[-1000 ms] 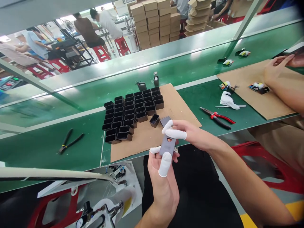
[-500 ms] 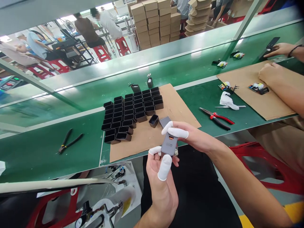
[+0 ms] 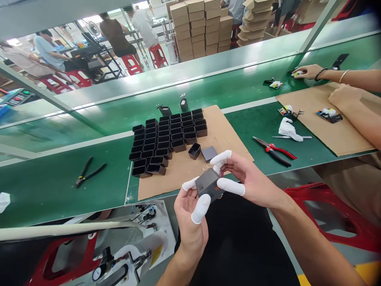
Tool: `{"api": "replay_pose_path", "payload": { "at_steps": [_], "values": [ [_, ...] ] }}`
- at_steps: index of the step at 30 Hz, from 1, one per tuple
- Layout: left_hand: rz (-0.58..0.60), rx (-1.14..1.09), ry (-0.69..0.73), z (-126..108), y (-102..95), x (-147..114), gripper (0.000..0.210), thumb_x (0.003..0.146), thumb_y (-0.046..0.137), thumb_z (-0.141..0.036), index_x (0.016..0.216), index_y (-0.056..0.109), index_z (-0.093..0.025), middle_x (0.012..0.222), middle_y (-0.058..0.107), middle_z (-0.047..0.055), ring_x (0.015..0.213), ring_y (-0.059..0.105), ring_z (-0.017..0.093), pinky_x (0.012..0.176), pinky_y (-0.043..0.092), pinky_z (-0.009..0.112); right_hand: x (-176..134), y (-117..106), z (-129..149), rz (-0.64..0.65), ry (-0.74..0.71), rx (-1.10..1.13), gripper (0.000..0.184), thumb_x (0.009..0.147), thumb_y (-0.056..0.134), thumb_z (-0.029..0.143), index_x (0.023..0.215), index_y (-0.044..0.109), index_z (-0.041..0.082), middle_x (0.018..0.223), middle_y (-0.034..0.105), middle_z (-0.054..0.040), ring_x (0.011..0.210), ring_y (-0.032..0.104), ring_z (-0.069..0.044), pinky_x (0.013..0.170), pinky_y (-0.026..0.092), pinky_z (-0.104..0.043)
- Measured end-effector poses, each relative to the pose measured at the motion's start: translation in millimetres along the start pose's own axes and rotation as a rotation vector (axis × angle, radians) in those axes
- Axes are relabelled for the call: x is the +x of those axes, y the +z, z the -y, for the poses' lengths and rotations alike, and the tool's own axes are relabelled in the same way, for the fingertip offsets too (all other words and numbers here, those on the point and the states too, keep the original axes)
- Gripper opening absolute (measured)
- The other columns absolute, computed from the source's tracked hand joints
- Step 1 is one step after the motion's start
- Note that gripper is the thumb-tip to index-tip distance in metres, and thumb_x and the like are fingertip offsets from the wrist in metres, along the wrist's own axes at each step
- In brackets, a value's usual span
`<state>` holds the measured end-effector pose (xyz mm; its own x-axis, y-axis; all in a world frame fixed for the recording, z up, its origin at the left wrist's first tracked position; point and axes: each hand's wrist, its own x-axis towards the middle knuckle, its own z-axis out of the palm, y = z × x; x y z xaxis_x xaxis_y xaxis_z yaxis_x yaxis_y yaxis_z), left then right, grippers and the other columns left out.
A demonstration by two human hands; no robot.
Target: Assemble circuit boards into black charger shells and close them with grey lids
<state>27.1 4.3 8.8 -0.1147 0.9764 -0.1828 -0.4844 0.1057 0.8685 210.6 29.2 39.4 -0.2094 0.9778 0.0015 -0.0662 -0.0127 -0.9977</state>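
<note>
Left hand point(image 3: 192, 222) and right hand point(image 3: 256, 180) pinch the dark box point(image 3: 207, 183) by the near edge of the worktop point(image 3: 110, 186), where slippery finger covers point(image 3: 201, 208) could let it drop!

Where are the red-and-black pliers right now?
In the head view, right of centre, the pliers lie on the green bench, just right of the cardboard under the black cases and beyond the right hand.

Cannot read markings point(image 3: 200, 186) on dark-grey rectangular plastic housing point(image 3: 208, 184): too small. Cannot see underside. Cannot identify angular white piece point(image 3: 4, 201), cut by left edge.
</note>
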Motion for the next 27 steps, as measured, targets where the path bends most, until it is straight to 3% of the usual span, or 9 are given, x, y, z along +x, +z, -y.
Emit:
{"api": "replay_pose_path", "payload": {
  "at_steps": [7, 13, 20, 27],
  "values": [
    [-0.008, -0.033, 0.071, 9.2, -7.0, 7.4, 0.056, 0.055, 0.11, -0.039, 0.099, 0.08, -0.022, 0.097, 0.075, 0.001, 0.09, 0.07, 0.016, 0.091, 0.062, 0.026, -0.1, 12.0, -14.4, -0.01, -0.165, 0.14, 0.018, 0.101, 0.082, 0.03, 0.111, 0.067, 0.029, 0.107, 0.061, -0.0008, 0.096, 0.058, -0.018, 0.089, 0.056, -0.035],
    [0.003, -0.061, 0.034, 13.1, -9.0, 10.3, 0.057, 0.054, 0.11, -0.04, 0.096, 0.077, -0.021, 0.093, 0.07, 0.0, 0.087, 0.066, 0.014, 0.089, 0.06, 0.025, -0.6, 15.4, -16.8, -0.023, -0.166, 0.2, 0.024, 0.097, 0.087, 0.03, 0.1, 0.063, 0.028, 0.098, 0.056, 0.0015, 0.091, 0.055, -0.016, 0.084, 0.052, -0.032],
    [-0.045, -0.1, -0.086, 14.5, -2.4, 9.9, 0.047, 0.066, 0.106, -0.047, 0.094, 0.079, -0.02, 0.095, 0.075, 0.004, 0.089, 0.068, 0.017, 0.089, 0.059, 0.031, 14.5, 16.4, -25.9, -0.071, 0.091, 0.197, 0.039, 0.092, 0.09, 0.051, 0.09, 0.062, 0.025, 0.093, 0.066, 0.0015, 0.087, 0.066, -0.017, 0.081, 0.057, -0.033],
    [-0.12, -0.128, -0.142, 10.7, -3.9, 10.1, 0.047, 0.069, 0.105, -0.051, 0.094, 0.08, -0.019, 0.1, 0.079, 0.008, 0.094, 0.071, 0.02, 0.086, 0.059, 0.033, 34.3, 23.1, -32.0, -0.096, 0.169, 0.147, 0.051, 0.086, 0.088, 0.069, 0.09, 0.065, 0.024, 0.089, 0.072, 0.0004, 0.086, 0.07, -0.019, 0.08, 0.059, -0.034]
  ]
}}
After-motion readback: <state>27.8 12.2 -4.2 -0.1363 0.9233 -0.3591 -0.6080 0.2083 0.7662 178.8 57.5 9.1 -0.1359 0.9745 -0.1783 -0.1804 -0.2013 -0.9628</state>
